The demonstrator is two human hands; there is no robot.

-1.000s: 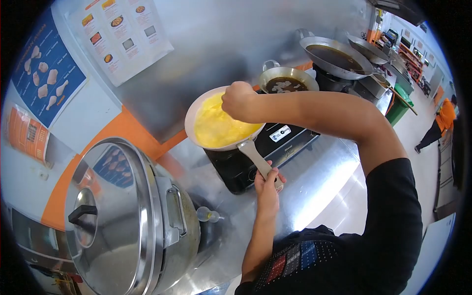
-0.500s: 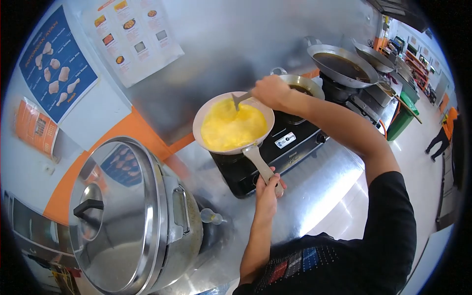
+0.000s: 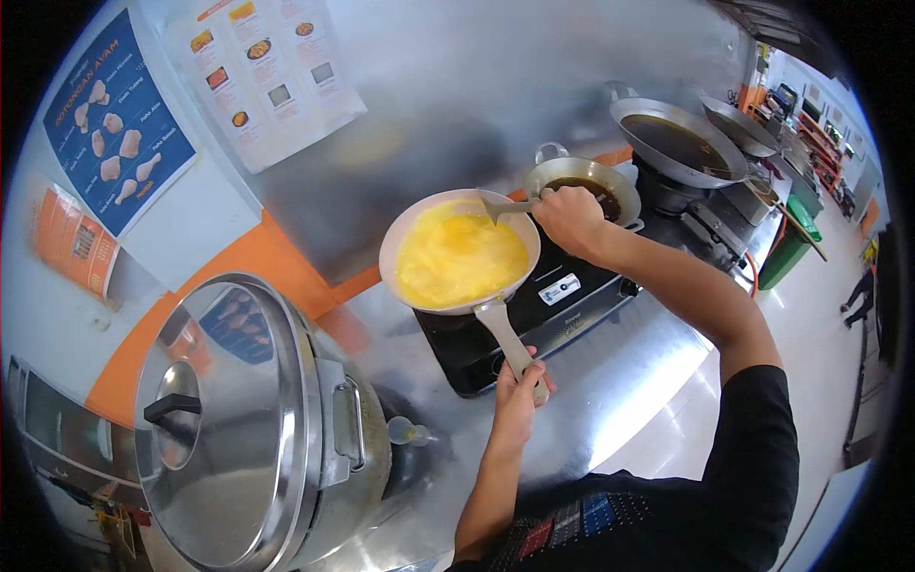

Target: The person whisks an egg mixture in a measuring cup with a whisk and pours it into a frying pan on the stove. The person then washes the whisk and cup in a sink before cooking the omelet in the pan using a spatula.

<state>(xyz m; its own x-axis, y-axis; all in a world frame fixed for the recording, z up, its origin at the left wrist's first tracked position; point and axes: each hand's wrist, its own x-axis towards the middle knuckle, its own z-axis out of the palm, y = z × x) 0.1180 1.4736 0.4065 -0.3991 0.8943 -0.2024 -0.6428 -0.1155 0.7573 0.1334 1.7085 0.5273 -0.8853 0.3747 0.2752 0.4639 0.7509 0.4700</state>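
My left hand point(image 3: 518, 398) is closed round the end of the beige handle of a frying pan point(image 3: 391, 272). Yellow beaten egg point(image 3: 453, 262) covers most of the pan's bottom, with a deeper yellow patch near the upper middle. In my right hand point(image 3: 572, 221) is a grey spatula point(image 3: 505, 207), its blade at the egg's upper right, by the pan's inner wall. The pan stands on the left part of a black gas stove point(image 3: 457, 355); the burner under it is hidden.
Left of the stove stands a large lidded steel pot point(image 3: 238, 419). A small wok of dark liquid point(image 3: 545, 176) sits behind my right hand, and a bigger wok point(image 3: 634, 107) is farther right. A green bin point(image 3: 786, 253) and a person's legs point(image 3: 861, 297) show at the right.
My right hand has moved right and down, taking the spatula from mid-egg toward the pan's right side. The left hand keeps its grip on the handle. The view has shifted slightly.
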